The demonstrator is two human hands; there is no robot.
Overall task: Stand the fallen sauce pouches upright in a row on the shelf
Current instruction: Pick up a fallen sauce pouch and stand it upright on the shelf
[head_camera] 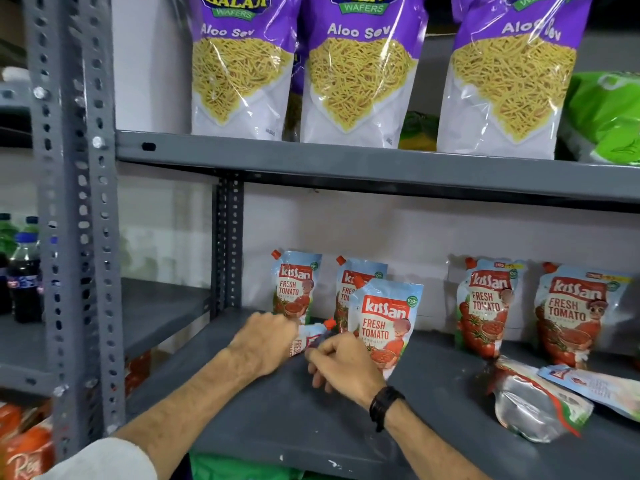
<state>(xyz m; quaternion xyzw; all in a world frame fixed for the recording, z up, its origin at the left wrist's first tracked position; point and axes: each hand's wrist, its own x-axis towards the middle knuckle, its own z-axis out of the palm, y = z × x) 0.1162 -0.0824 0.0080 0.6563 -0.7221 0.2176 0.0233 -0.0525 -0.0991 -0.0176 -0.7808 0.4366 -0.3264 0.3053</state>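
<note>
Both hands (266, 341) grip 1 fallen Kissan pouch (310, 339)

A: the shelf (311, 420) is plain dark grey, and the post (74, 216) is the same grey with rows of punched holes.

B: yep. Pouches (384, 323) by its back edge are pale blue with a red label, white lettering, red tomatoes and an orange-red cap. The fallen pouch (535, 403) near the front edge shows silver-grey with a red and green strip.

A: upstairs the snack bags (360, 67) are purple over white, yellow noodles showing through. Black watch (384, 405) too.
</note>
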